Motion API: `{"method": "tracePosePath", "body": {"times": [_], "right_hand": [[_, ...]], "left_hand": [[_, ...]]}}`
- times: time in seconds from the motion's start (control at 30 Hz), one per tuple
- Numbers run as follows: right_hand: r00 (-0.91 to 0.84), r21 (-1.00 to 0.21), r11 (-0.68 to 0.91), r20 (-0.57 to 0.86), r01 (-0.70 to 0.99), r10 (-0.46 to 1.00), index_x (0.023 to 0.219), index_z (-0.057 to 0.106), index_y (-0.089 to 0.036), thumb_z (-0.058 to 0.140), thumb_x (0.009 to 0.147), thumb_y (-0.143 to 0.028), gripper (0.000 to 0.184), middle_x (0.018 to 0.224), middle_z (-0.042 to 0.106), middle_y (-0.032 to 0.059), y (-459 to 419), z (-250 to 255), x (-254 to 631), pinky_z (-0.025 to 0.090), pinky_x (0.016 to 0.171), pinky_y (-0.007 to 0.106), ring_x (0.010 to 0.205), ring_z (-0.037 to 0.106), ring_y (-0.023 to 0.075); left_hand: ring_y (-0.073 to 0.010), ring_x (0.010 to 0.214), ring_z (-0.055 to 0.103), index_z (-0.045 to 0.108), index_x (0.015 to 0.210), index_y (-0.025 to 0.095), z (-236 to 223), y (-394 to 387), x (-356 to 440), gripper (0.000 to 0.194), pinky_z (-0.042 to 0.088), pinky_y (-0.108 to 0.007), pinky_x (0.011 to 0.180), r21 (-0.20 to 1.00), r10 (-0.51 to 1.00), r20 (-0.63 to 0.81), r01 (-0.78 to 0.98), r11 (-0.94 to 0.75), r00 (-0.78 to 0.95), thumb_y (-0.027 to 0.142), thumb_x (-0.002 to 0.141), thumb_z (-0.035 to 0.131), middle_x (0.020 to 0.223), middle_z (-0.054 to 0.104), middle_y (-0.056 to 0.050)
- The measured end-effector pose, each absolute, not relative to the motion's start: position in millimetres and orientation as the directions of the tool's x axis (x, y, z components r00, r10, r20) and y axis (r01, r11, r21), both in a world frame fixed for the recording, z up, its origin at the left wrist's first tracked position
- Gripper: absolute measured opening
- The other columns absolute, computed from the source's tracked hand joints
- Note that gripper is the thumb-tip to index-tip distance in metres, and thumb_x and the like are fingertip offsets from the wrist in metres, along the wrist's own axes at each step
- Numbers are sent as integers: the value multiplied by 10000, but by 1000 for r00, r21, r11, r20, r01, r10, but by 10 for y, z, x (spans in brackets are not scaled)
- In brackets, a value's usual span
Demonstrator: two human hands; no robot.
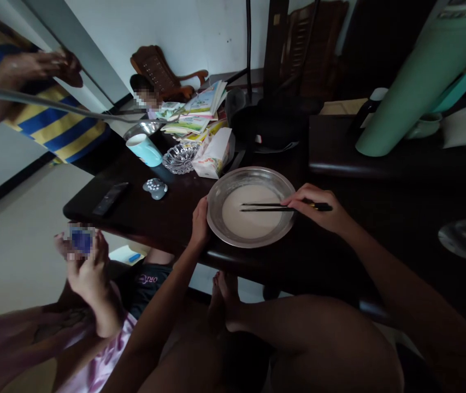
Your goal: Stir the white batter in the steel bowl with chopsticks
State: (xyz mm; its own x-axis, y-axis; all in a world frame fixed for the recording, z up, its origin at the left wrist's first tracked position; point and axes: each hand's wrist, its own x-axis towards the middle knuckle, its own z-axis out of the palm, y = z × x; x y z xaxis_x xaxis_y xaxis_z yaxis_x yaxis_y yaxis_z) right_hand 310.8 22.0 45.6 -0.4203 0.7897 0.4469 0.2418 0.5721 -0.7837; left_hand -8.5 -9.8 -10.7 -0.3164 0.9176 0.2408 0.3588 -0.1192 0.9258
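Note:
A wide metal bowl (216, 218) stands on the dark table and holds a smooth, whitish liquid (253, 221). My left hand (200, 222) grips the bowl's left side at the rim. In my right hand (317, 206) is a pair of black chopsticks (263, 207), held from the right over the bowl. Their tips reach the middle of the liquid; whether they dip below its surface I cannot tell.
Behind the bowl are a tissue box (215, 158), a glass dish (180, 158), a light-blue cup (145, 150) and stacked booklets (200, 112). A phone-like dark object (110, 198) lies left. A green cylinder (413, 90) stands right. Other people are at the left and back.

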Motion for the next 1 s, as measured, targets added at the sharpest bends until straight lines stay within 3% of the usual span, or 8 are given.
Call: {"method": "tracePosePath", "body": {"times": [0.17,0.33,0.47,0.53,0.67,0.73,0.87,1.0], "right_hand": [[-301,-851,484,416,205,858,673,700,-250,545,953,-417,361,755,749,36,234,458,3135,531,728,384,748,688,213],[-434,-788,567,436,239,789,865,755,-293,636,901,-403,166,891,768,29,232,433,3103,528,794,407,868,670,232],[-288,-835,494,424,242,859,695,710,-275,573,923,-486,339,761,750,34,255,451,3146,534,744,406,766,683,228],[-295,-865,458,392,202,871,643,680,-266,544,935,-505,401,731,745,38,240,459,3138,537,723,399,726,687,221],[-426,-828,520,402,209,811,794,738,-280,616,906,-451,239,853,766,38,201,433,3081,536,756,405,838,679,237],[-398,-809,538,424,238,813,827,746,-292,640,893,-434,189,882,766,35,216,414,3089,532,778,418,879,672,246],[-260,-853,473,415,222,872,675,699,-280,567,934,-460,342,765,752,30,251,415,3134,536,745,419,767,688,233],[-376,-833,520,427,191,823,727,721,-288,588,926,-431,280,801,759,27,204,433,3075,540,733,409,783,680,231]], "left_hand": [[-214,1102,595,670,1093,160,-66,-106,-68,440,440,-320,998,919,924,229,382,-101,-307,435,970,350,1163,694,-73],[-215,1102,597,669,1079,158,-41,-108,-52,434,441,-316,993,918,916,231,384,-94,-328,421,970,342,1154,692,-79],[-214,1099,595,673,1099,159,-62,-100,-55,433,434,-325,1007,925,920,232,365,-108,-315,412,970,347,1167,691,-76],[-214,1096,596,675,1099,156,-65,-102,-55,436,435,-325,1004,927,921,231,358,-111,-315,417,969,351,1169,690,-77],[-222,1111,591,669,1105,149,-33,-120,-45,432,426,-342,1022,926,919,237,360,-116,-316,407,976,347,1164,688,-89],[-222,1114,587,670,1102,153,-6,-131,-35,422,422,-348,1029,916,922,238,385,-109,-306,392,983,343,1164,689,-91],[-216,1107,591,672,1113,149,21,-139,-23,431,432,-332,1016,917,925,227,388,-97,-306,388,989,336,1161,690,-88],[-217,1113,589,671,1118,148,12,-139,-34,415,426,-348,1031,913,924,236,395,-105,-300,359,990,337,1178,686,-88]]}}
